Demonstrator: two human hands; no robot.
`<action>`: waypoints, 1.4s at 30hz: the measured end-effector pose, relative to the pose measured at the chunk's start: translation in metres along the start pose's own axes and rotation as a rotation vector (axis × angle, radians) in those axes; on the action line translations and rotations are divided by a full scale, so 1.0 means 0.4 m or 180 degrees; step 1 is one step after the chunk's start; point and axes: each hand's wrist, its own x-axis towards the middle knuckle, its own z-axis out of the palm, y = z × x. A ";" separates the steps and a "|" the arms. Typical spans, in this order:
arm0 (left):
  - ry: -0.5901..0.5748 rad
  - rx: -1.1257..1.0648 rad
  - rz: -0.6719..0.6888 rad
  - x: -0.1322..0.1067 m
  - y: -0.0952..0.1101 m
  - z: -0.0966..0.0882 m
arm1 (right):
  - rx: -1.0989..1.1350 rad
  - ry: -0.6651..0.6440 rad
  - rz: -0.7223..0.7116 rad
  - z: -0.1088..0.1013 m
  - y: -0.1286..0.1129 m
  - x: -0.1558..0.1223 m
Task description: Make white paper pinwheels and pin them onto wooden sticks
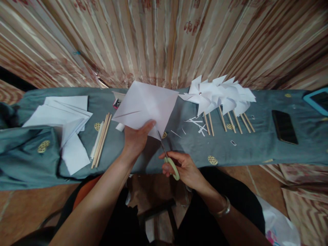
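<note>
A square sheet of white paper (148, 102) is held up above the table by my left hand (137, 138), thumb on top near its lower edge. One slit runs in from the sheet's left corner. My right hand (179, 164) is closed around the green handles of a pair of scissors (172, 166). Their blades meet the paper at its lower corner, just right of my left thumb. Under the sheet's left side, a small box (118, 100) with tiny items and a white roll (120, 127) are partly hidden.
Several paper pinwheels (217, 94) on wooden sticks lie at the back right, with thin paper strips (197, 123) beside them. Wooden sticks (102, 140) and loose white sheets (61, 109) lie left. A phone (284, 126) and a blue-framed device (317, 100) are far right. A curtain (164, 41) hangs behind.
</note>
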 end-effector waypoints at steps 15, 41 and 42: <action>0.0005 0.0043 -0.0008 0.001 -0.001 -0.002 | 0.0121 0.0136 0.0116 0.007 -0.005 0.003; -0.0179 0.0170 -0.0143 -0.020 0.006 0.003 | 0.0216 0.0154 -0.0019 0.002 -0.005 0.004; -0.0172 0.0167 -0.0141 -0.019 0.005 0.003 | 0.0216 0.0146 -0.0015 0.003 -0.005 0.004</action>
